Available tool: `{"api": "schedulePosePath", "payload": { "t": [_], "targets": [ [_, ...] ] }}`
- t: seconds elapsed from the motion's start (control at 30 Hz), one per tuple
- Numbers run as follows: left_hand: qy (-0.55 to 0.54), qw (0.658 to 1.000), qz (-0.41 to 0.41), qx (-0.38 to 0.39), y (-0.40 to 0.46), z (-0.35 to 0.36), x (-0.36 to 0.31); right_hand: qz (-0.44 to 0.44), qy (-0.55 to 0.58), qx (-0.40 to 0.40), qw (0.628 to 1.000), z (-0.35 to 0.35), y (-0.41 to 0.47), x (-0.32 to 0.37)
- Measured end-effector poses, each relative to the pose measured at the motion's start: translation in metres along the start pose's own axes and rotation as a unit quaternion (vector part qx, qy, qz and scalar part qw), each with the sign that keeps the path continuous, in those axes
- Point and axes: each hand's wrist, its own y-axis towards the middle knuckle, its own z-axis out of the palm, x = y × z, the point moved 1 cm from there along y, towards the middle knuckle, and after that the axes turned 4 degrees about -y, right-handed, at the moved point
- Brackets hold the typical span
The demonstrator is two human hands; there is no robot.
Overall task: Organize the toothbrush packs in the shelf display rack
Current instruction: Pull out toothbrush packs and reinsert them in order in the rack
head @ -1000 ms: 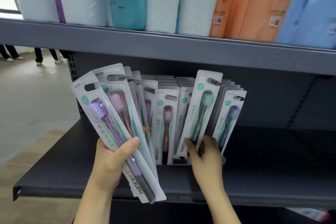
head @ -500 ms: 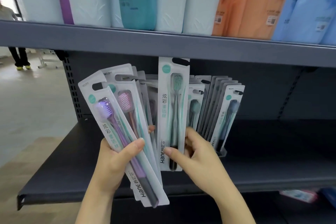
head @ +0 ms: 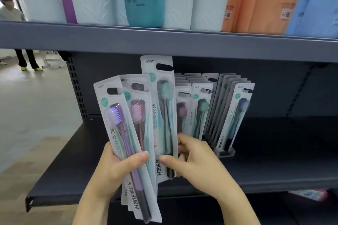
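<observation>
Landmark: clear display rack (head: 225,152) on the dark lower shelf (head: 274,166).

Left hand (head: 117,168), left of rack and nearer the camera: gripping a fanned bundle of toothbrush packs, thumb pressed across the front. Purple-brush pack (head: 126,144) on top, pink-brush pack (head: 138,113) behind it, more cards underneath, count unclear.

Right hand (head: 195,159), directly in front of rack's left half: pinching one green-brush pack (head: 161,115) near its lower end, thumb on the face, fingers curled behind. Held upright, raised above the rack's rows, left edge overlapping the bundle.

In rack: rows of packs standing tilted; red-brush pack (head: 182,113) and dark green-brush pack (head: 200,111) fronting left rows, blue-brush pack (head: 236,113) fronting right end.

Above rack: upper shelf (head: 164,42) loaded with tall white, teal, orange, blue product bags (head: 206,0).

Far left of rack, beyond shelving: a person (head: 11,12) standing on the floor.
</observation>
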Motion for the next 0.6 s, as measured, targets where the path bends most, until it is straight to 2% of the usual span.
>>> {"api": "schedulePosePath", "payload": {
  "t": [0.27,0.47,0.53,0.6],
  "targets": [
    [0.002,1.0,-0.026,-0.018,0.005,-0.001,0.004,-0.026,-0.04,0.025,0.999,-0.001,0.005,0.007],
    [-0.008,0.999,-0.03,-0.029,0.004,0.001,0.002,-0.059,-0.134,0.072,0.987,-0.022,0.01,0.02],
    [0.011,0.999,-0.036,-0.02,0.004,0.0,0.001,-0.07,-0.128,0.037,0.989,-0.038,0.012,0.033],
    [0.027,0.998,-0.05,-0.03,0.003,-0.002,0.0,-0.081,-0.101,-0.042,0.991,-0.055,0.017,0.049]
  ]
}}
